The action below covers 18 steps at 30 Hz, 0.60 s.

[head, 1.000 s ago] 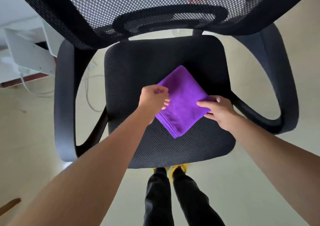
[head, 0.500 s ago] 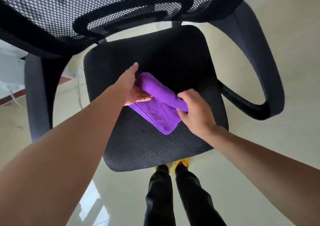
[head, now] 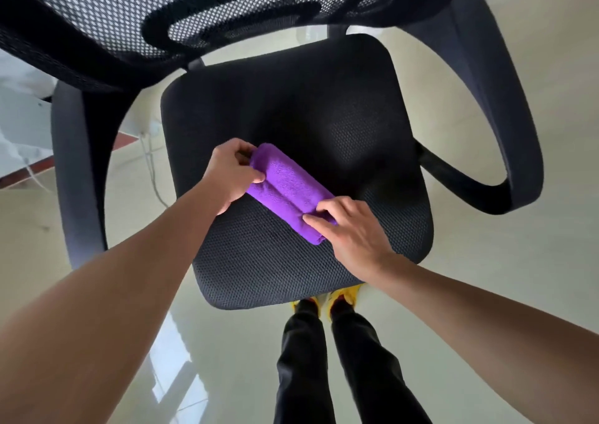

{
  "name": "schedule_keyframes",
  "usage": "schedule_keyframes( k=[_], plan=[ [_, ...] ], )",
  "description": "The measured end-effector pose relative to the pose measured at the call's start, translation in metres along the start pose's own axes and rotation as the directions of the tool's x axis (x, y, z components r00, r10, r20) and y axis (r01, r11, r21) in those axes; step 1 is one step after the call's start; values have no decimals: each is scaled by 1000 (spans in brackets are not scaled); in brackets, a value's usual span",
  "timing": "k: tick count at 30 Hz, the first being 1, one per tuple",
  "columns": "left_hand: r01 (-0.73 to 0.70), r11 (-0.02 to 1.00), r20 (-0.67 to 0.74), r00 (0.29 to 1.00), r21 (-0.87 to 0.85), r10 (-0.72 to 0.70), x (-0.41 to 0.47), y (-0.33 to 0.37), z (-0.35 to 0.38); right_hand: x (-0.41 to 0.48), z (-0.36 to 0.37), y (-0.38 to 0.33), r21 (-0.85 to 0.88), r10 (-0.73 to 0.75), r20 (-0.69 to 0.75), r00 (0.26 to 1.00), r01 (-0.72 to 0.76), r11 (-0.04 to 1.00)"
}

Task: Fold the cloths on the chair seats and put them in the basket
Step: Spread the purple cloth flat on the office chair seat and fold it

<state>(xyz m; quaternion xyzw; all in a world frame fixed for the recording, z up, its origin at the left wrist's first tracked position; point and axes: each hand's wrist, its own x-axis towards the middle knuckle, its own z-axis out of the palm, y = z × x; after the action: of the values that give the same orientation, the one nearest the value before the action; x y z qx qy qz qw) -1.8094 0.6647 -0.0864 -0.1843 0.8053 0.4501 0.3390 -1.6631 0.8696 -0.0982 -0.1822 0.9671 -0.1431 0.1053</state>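
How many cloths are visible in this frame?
1: a folded purple cloth on the black chair seat, held at its ends by the left hand and right hand. No others show.

Head view, person's own body only.

- Left hand (head: 231, 177): bare, no glove, ring or watch seen.
- Right hand (head: 348, 232): bare, likewise unadorned; short, plain fingernails visible on fingertips (head: 308, 218).
- Left forearm (head: 129, 277) and right forearm (head: 470, 307): bare along the whole visible length; no sleeve edge enters the view.
- Trousers (head: 327, 368): black, long, straight-legged, with soft vertical creases.
- Shoes (head: 343, 295): only the toes show beyond the trouser hems; yellow with a darker patch, detail too small to read.
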Motion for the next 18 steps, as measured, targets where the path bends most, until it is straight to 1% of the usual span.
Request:
schedule_keyframes(
  k=[2, 4, 5, 6, 7, 8, 9, 10, 11, 12, 14, 15, 16, 18],
  plan=[
    [-105, 975, -46, 992, 196, 116, -3, -10, 2, -3, 0, 1, -47, -16, 59, 998, 18, 999],
    [-183, 885, -80, 968, 428, 239, -7, -14, 3, -3, -4, -4, -69, -14, 87, 996, 20, 997],
    [-238, 797, -79, 939, 554, 336, -10, -14, 3, -2, -8, -7, -53, 4, 80, 997, 0, 999],
    [-315, 666, -41, 886, 676, 461, -13, -12, 3, 0, -14, -10, -23, 29, 57, 998, -28, 999],
    [-400, 505, 44, 814, 765, 579, -16, -9, 4, 2, -19, -14, 9, 53, 28, 998, -53, 999],
    [-471, 347, 157, 746, 811, 647, -18, -6, 5, 3, -24, -18, 40, 66, 0, 998, -66, 997],
    [-522, 227, 269, 708, 822, 653, -20, -3, 6, 5, -27, -23, 73, 67, -23, 997, -65, 995],
    [-552, 169, 349, 705, 817, 617, -20, -1, 6, 6, -29, -28, 114, 60, -33, 998, -56, 992],
    [-558, 172, 380, 729, 812, 569, -20, -2, 6, 7, -28, -33, 154, 51, -29, 998, -46, 987],
    [-551, 217, 381, 763, 806, 523, -20, -4, 6, 9, -25, -37, 182, 47, -18, 999, -43, 982],
    [-536, 361, 346, 810, 763, 473, -20, -8, 6, 12, -18, -36, 170, 62, 11, 998, -63, 983],
    [-542, 419, 339, 817, 729, 467, -20, -10, 7, 14, -14, -32, 132, 76, 38, 996, -80, 988],
    [-552, 452, 348, 818, 701, 459, -19, -11, 8, 15, -9, -28, 87, 90, 66, 994, -96, 992],
    [-559, 474, 387, 823, 680, 417, -16, -11, 7, 16, 0, -20, 29, 110, 110, 988, -114, 993]
  ],
)
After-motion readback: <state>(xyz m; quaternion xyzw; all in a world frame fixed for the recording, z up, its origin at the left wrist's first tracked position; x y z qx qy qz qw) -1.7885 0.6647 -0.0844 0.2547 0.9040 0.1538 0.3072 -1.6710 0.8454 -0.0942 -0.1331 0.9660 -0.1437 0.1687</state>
